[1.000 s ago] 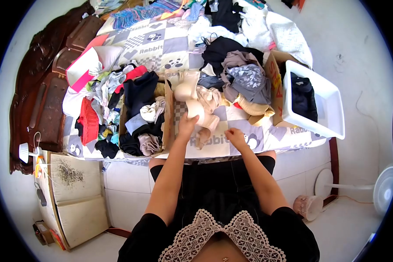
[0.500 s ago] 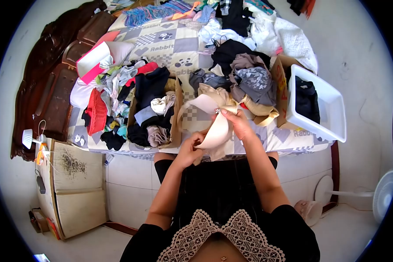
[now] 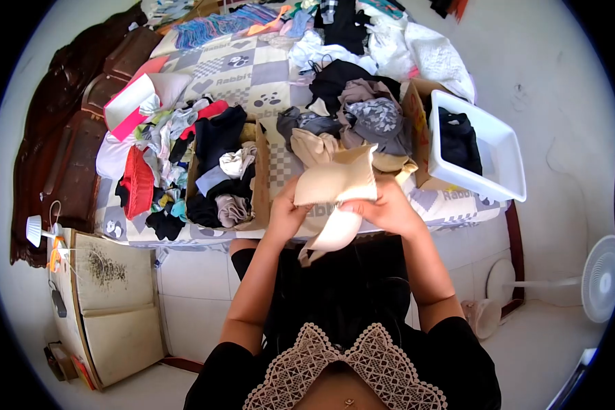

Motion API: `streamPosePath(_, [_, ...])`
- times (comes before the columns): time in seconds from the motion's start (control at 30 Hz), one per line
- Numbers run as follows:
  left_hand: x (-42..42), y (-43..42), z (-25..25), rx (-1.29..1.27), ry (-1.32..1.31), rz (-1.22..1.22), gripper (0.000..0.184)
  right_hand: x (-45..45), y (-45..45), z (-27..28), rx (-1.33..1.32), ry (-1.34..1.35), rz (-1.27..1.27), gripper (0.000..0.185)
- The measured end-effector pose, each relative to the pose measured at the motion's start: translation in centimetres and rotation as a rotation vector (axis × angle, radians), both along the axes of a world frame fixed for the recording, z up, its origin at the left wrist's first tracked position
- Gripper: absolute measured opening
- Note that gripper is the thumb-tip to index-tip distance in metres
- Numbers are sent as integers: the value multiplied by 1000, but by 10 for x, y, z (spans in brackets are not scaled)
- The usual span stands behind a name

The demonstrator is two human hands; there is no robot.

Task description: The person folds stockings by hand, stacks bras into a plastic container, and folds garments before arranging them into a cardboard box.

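A beige bra is stretched between my two hands above the front edge of the bed. One cup faces up across the top, and the other cup hangs below with a strap. My left hand grips its left side, fingers partly hidden behind the fabric. On the other side, my right hand pinches it with the thumb on top near the middle. Just beyond lie another beige garment and a grey patterned bra in a pile.
To the left, a cardboard box holds folded clothes, beside a red basket and loose clothing. A white plastic bin with a black garment stands at right against another cardboard box. A white fan is at far right.
The bra has been turned so one cup lies across the top and the other hangs below. My left hand has moved up; my right hand has shifted to its right side. The view has shifted slightly.
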State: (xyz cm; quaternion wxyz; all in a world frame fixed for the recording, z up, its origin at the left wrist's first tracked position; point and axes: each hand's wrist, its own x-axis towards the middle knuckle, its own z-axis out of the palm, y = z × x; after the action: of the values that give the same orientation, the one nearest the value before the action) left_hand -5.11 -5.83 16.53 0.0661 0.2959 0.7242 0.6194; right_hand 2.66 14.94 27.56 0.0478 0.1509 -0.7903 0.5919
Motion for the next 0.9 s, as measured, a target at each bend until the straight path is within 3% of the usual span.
streamPosePath(0.03, [4, 3, -3, 86, -185, -24, 44, 0, 1, -1, -16, 17, -116, 18])
streamPosePath(0.07, [7, 5, -5, 87, -189, -30, 44, -2, 3, -2, -31, 36, -231, 18])
streamPosePath(0.13, [13, 8, -4, 373, -553, -219, 45, -5, 11, 1, -41, 24, -303, 18])
streamPosePath(0.17, [16, 11, -3, 356, -576, -219, 59, -8, 16, 2, 186, 344, -424, 17])
streamPosePath(0.2, [20, 13, -9, 356, -576, -220, 59, -13, 16, -2, 159, 480, -465, 16])
streamPosePath(0.27, [26, 16, -28, 697, -837, -315, 63, -20, 15, -8, 140, 615, -516, 15])
streamPosePath(0.33, [30, 24, -13, 708, -790, -405, 72, -22, 17, -9, -318, 211, -646, 17])
streamPosePath(0.4, [39, 32, 4, 523, -484, -368, 75, -30, 29, -27, -400, 209, -693, 20])
streamPosePath(0.47, [37, 35, -7, 414, -440, -337, 71, -30, 36, -35, -553, -42, -776, 21])
streamPosePath(0.53, [40, 43, -13, 155, -403, -250, 59, -27, 29, -30, -738, -121, -738, 22])
streamPosePath(0.6, [48, 52, -17, 186, -409, -205, 49, -24, 20, -32, -712, -192, -678, 35])
streamPosePath(0.67, [49, 58, -28, 281, -607, 50, 49, -19, 11, -35, -742, -80, -606, 59])
streamPosePath(0.7, [47, 58, -32, 378, -754, 67, 44, -11, 15, -29, -814, -148, -525, 77])
streamPosePath(0.73, [43, 57, -32, 374, -756, 53, 44, -7, 24, -31, -813, -141, -538, 77])
streamPosePath(0.8, [38, 61, -29, 421, -660, 38, 44, 2, 44, -35, -625, -313, -143, 76])
streamPosePath(0.83, [39, 66, -10, 413, -640, 30, 43, 10, 47, -30, -436, -381, -135, 68])
streamPosePath(0.87, [38, 73, 2, 415, -635, 17, 43, 16, 44, -25, -466, -274, -101, 75])
streamPosePath(0.9, [37, 79, 11, 387, -583, -17, 43, 18, 50, -32, -534, -308, -163, 64])
